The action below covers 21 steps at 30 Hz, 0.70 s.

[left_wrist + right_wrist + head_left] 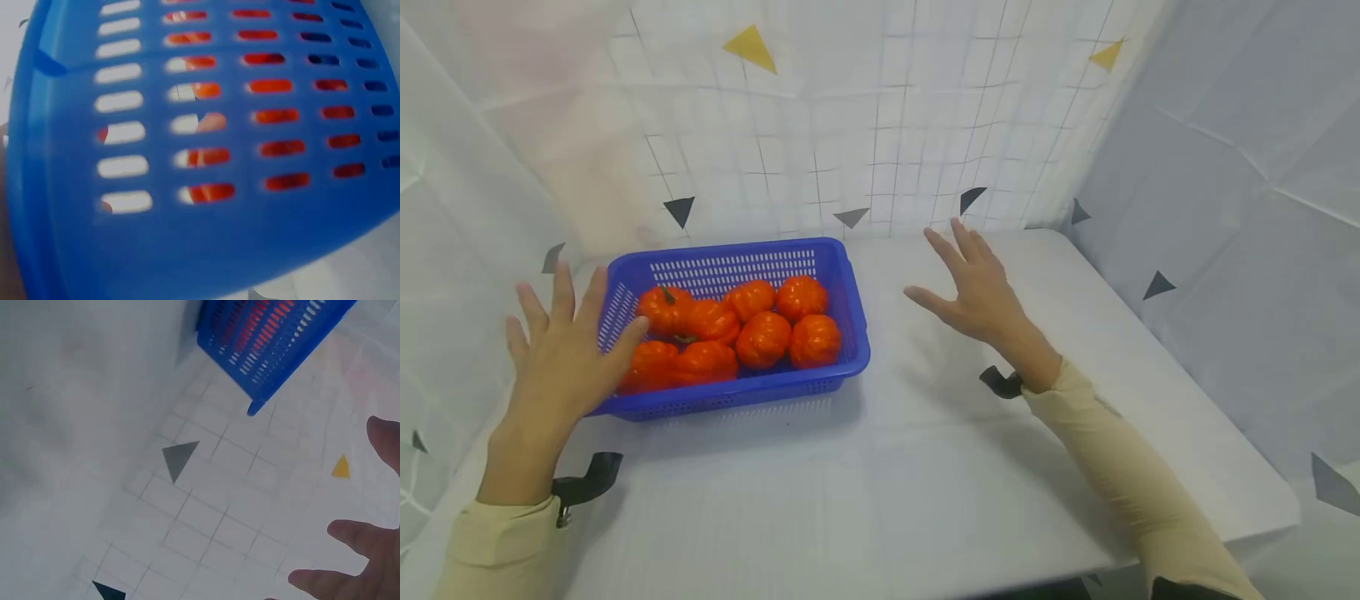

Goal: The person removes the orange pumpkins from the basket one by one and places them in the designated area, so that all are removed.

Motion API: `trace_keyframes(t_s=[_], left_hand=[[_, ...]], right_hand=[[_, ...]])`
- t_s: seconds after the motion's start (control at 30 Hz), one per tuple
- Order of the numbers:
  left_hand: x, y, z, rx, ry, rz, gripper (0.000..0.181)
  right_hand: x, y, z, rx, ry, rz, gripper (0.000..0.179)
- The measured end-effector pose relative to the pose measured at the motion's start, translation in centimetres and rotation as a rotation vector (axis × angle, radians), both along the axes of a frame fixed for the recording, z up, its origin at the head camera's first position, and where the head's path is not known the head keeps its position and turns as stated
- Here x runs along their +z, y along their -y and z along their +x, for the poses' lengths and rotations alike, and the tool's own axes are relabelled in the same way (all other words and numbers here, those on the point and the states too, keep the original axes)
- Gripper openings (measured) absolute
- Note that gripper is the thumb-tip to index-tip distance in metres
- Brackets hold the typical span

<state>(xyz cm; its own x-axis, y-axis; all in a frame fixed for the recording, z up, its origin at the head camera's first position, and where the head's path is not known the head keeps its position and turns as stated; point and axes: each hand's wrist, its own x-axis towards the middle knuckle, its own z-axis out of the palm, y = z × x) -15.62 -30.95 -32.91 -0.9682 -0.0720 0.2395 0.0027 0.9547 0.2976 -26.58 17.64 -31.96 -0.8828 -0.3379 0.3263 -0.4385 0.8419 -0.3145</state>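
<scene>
Blue basket [842, 283] of orange pumpkins [763, 337] — stood left of centre on the white table [925, 467], long axis running left to right. Left hand [561, 350] lay at its left end, fingers spread; right hand [973, 287] hovered well apart — fingers splayed, holding nothing.

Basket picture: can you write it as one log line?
left hand: open, at blue basket left end | right hand: open, above table | basket: orange pumpkins
</scene>
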Motion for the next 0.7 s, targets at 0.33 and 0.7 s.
trace_keyframes(t_s=[0.33, 0.7], left_hand=[[-0.9, 1.8, -0.3, -0.048, 0.061, 0.117, 0.086], [-1.2, 2.4, -0.2, -0.063, 0.094, 0.196, 0.085]], right_hand=[[2.0, 4.3, 0.7, 0.261, 0.067, -0.117, 0.084], [3.3, 9.4, 0.3, 0.484, 0.205, 0.017, 0.086]])
